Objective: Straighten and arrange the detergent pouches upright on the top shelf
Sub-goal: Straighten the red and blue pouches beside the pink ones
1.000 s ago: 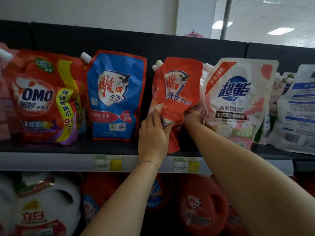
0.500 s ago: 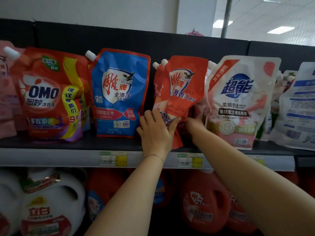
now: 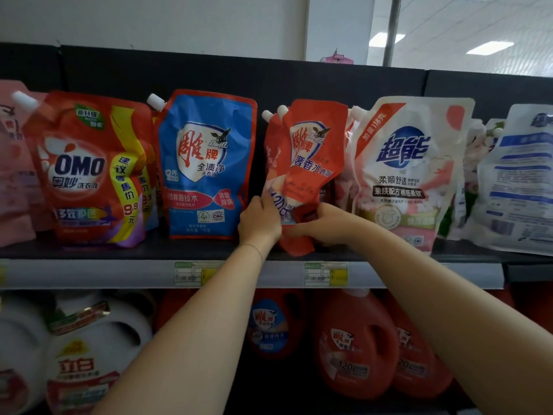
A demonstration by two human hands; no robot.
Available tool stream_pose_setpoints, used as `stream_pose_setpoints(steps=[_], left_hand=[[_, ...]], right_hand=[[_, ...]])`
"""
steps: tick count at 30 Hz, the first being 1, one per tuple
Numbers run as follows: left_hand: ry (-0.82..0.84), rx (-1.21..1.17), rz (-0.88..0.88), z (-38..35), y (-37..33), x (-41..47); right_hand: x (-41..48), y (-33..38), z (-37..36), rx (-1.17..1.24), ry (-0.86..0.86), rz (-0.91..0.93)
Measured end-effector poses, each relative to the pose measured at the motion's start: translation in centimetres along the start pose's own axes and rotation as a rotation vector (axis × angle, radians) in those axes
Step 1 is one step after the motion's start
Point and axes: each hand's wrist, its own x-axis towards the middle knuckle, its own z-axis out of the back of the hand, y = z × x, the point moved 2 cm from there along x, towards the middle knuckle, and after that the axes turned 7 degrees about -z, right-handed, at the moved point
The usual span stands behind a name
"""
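A creased orange-red detergent pouch (image 3: 311,163) stands on the top shelf (image 3: 89,250), leaning slightly, with another like it close behind. My left hand (image 3: 259,222) grips its lower left edge. My right hand (image 3: 324,224) pinches its lower right part from the front. To the left stand a blue pouch (image 3: 206,166) and an orange OMO pouch (image 3: 89,169). A white and pink pouch (image 3: 410,175) stands right of the held one and leans toward it.
More pouches sit at the far right (image 3: 517,181) and a pink one at the far left (image 3: 15,163). Price tags (image 3: 326,274) line the shelf rail. Orange jugs (image 3: 356,339) and white jugs (image 3: 80,354) fill the lower shelf.
The orange-red pouch has been drawn more upright. My left hand shifted to its left edge and my right hand came round from behind to its lower front.
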Motion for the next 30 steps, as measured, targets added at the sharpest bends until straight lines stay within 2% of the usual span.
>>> stream_pose_setpoints(steps=[2,4,9,12,16,20,22,26,28,30], left_hand=[[0.149,0.038,0.003,0.2,-0.2,1.1],[0.238,0.036,-0.013,0.4,-0.6,1.4],[0.35,0.052,-0.035,0.0,0.2,1.3],[0.445,0.202,-0.126,0.2,-0.2,1.2],[0.338,0.349,-0.274,-0.3,-0.1,1.3],[0.144,0.343,-0.297,-0.8,0.2,1.1],[0.096,0.329,-0.304,-0.4,0.0,1.5],[0.25,0.175,-0.223,-0.5,0.3,2.9],[0.315,0.1,-0.179,-0.9,0.3,3.3],[0.365,0.171,-0.162,-1.0,0.5,3.6]], right_hand=[[0.5,0.0,-0.2,0.084,-0.03,0.013],[1.5,-0.1,-0.5,0.106,-0.132,0.023],[4.5,-0.8,0.1,0.136,-0.257,-0.031],[5.5,-0.9,0.6,0.098,-0.376,-0.078],[5.9,-1.0,0.5,-0.013,-0.603,0.021],[4.5,-0.8,0.2,-0.275,-0.741,0.059],[3.8,-0.7,0.1,-0.334,-0.8,0.08],[3.7,-1.0,-1.1,-0.388,-0.773,0.2],[3.3,-1.0,-1.8,-0.511,-0.796,0.311],[3.0,-0.6,-2.2,-0.7,-0.745,0.447]])
